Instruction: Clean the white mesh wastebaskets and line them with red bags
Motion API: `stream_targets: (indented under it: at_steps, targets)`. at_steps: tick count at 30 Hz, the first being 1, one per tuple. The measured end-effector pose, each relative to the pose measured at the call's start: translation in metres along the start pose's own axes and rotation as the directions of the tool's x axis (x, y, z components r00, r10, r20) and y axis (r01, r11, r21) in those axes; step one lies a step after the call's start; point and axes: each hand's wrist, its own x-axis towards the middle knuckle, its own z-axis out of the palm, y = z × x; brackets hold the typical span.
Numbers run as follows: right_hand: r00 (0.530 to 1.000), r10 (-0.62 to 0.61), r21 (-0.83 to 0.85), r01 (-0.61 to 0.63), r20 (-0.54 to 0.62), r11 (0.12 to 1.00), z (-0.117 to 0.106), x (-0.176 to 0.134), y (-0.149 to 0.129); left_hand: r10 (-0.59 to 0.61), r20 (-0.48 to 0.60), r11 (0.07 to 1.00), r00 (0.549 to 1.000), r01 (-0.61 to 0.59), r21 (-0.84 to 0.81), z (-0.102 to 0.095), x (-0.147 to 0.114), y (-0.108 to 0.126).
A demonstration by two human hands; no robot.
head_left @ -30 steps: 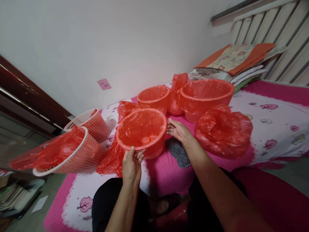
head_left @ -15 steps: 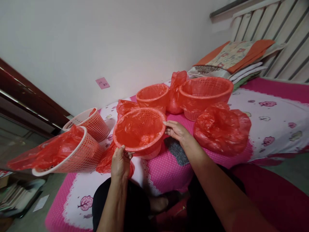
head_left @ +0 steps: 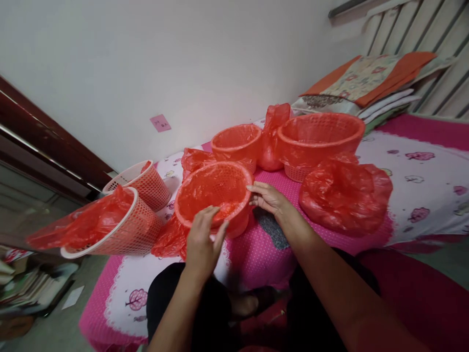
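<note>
A round red basket (head_left: 239, 226) sits in front of me, lined with a thin red plastic bag (head_left: 203, 190) that folds over its rim. My right hand (head_left: 269, 198) pinches the basket's right edge, thumb on top and fingers curled below. At the near edge is my left hand (head_left: 203, 242), its thumb and fingers spread apart; whether the fingertips touch the bag cannot be made out. Crumpled red plastic (head_left: 171, 240) lies against the basket's left side. A dark grey cloth (head_left: 273, 229) lies beneath my right wrist.
Two more bag-lined red baskets (head_left: 238, 142) (head_left: 322, 137) stand behind, with a tied red bag (head_left: 273, 142) between them. A bulging red bag (head_left: 346, 200) lies right. Pale pink baskets (head_left: 146, 230) (head_left: 156, 188) lean left. Folded bedding (head_left: 373, 80) is stacked by the radiator (head_left: 421, 34).
My left hand has let go of the near rim, risen slightly to the right and spread its fingers. My right hand stays on the rim. The view has shifted a little.
</note>
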Motion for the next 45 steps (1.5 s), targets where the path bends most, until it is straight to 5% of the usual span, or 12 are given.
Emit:
stream_targets:
  at_steps: [2, 5, 9, 11, 16, 21, 28, 35, 45]
  targets:
    - [1.0, -0.004, -0.01, 0.005, 0.007, 1.0, 0.002, -0.001, 0.0, 0.076, 0.135, 0.994, 0.988, -0.085, 0.064, 0.014, 0.01, 0.01]
    - [1.0, -0.007, -0.023, 0.007, 0.027, 1.0, 0.003, -0.003, 0.0, -0.01, 0.319, 0.981, 0.948, -0.053, 0.187, 0.027, 0.028, 0.023]
    - [1.0, -0.006, -0.027, 0.007, 0.023, 1.0, 0.001, -0.002, 0.0, -0.224, 0.563, 0.936, 0.795, 0.015, 0.352, 0.03, 0.048, 0.039]
    - [1.0, -0.008, -0.021, 0.008, 0.019, 1.0, 0.0, 0.0, 0.001, -0.272, 0.608, 0.921, 0.746, 0.017, 0.39, 0.032, 0.051, 0.042]
    - [1.0, 0.004, 0.0, -0.004, 0.02, 1.0, 0.0, 0.002, 0.002, -0.294, 0.642, 0.885, 0.708, -0.052, 0.463, 0.04, 0.046, 0.038]
    - [0.999, 0.037, -0.081, -0.035, 0.023, 0.996, -0.005, -0.001, -0.005, -0.299, 0.652, 0.875, 0.697, -0.072, 0.478, 0.042, 0.043, 0.036]
    - [0.983, 0.046, -0.074, -0.06, -0.177, 0.995, -0.024, -0.001, -0.02, -0.28, 0.664, 0.88, 0.694, -0.091, 0.466, 0.043, 0.037, 0.04]
    - [0.993, -0.072, -0.001, 0.072, -0.094, 0.997, -0.018, 0.003, -0.003, -0.238, 0.658, 0.885, 0.715, -0.119, 0.45, 0.044, 0.028, 0.044]
    - [0.998, -0.003, -0.001, 0.003, -0.07, 1.0, -0.017, 0.005, 0.001, -0.201, 0.651, 0.904, 0.732, -0.118, 0.412, 0.041, 0.019, 0.034]
